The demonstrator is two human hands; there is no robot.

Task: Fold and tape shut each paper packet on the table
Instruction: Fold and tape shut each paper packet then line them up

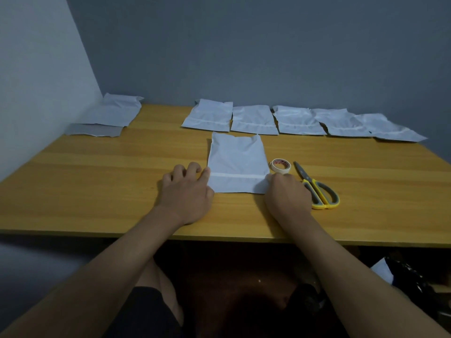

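Packet positioning ahead of the fold, both hands at the near corners.

Table (97, 191) carried a row of five packets (300, 120) well beyond the fingertips. The working packet (236, 162) lay flat between the hands; the left hand (188, 189) touched its left edge with loosely curled fingers, and the right hand (288, 191) covered its near right corner, finger state not discernible. Judged next: fold the open far end, which calls for the scissors (317, 189) and tape roll (280, 165) just beyond the right fingers.
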